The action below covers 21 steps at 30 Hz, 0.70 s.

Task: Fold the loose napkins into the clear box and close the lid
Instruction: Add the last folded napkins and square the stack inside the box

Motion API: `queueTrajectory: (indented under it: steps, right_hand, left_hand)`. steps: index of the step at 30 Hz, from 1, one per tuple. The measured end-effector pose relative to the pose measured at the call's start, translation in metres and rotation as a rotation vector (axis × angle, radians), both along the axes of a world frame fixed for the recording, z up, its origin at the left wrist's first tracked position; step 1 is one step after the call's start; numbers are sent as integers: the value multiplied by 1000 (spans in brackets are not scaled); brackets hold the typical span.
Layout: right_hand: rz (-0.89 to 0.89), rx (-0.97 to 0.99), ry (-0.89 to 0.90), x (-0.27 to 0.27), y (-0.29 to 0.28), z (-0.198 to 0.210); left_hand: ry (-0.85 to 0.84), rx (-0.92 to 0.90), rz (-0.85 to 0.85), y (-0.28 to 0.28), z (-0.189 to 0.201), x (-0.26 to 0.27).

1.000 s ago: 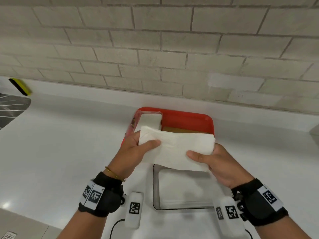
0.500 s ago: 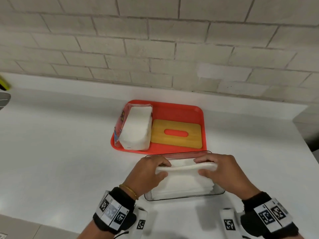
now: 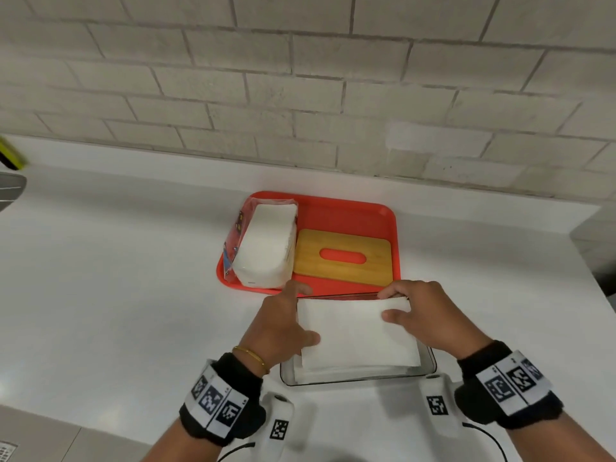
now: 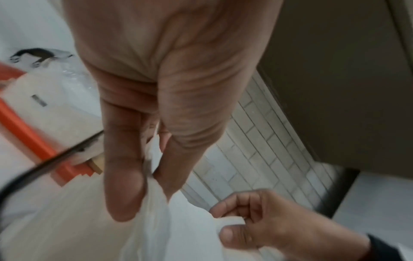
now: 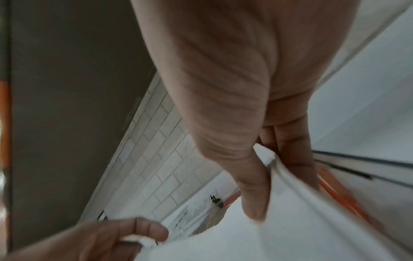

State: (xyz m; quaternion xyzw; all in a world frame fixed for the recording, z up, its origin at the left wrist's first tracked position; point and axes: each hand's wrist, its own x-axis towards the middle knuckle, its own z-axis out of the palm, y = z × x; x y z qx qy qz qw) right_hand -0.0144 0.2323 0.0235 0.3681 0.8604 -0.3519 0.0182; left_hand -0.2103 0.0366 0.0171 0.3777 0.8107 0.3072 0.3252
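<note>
A folded white napkin (image 3: pixel 356 331) lies across the top of the clear box (image 3: pixel 430 363) near the counter's front edge. My left hand (image 3: pixel 283 325) pinches the napkin's left edge between thumb and fingers (image 4: pixel 125 176). At the far right corner my right hand (image 3: pixel 423 315) pinches the napkin (image 5: pixel 279 220), thumb on top. More white napkins sit lower inside the box. The bamboo lid (image 3: pixel 343 258), with an oval slot, lies in the red tray (image 3: pixel 386 211) behind the box.
An opened plastic pack of white napkins (image 3: pixel 263 248) fills the tray's left side. A brick wall runs along the back of the white counter (image 3: pixel 116 278). A yellow-green object (image 3: pixel 11 156) and a metal edge sit at the far left.
The napkin came down from mid-air onto the clear box. Over the last half second it went from a thin folded edge to lying flat across the box, both hands still holding its ends.
</note>
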Motion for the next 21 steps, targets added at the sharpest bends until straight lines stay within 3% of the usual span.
queueTrajectory:
  steps: [4,10,18,21]
  right_hand:
    - [-1,99,-118,-10,-11,-6]
    - [-5,279,-55,-11,-22,-14]
    - [89,358,-125,1,-25,-10]
    - [65,375,-49,10,-30,-9]
  left_hand:
    - [95,-10,-16,6,-9,11]
    - [204,-93,-18,8,-18,23]
    - [315,-126,-33,5,-18,27]
    - [376,-104,-11,5,-13,31]
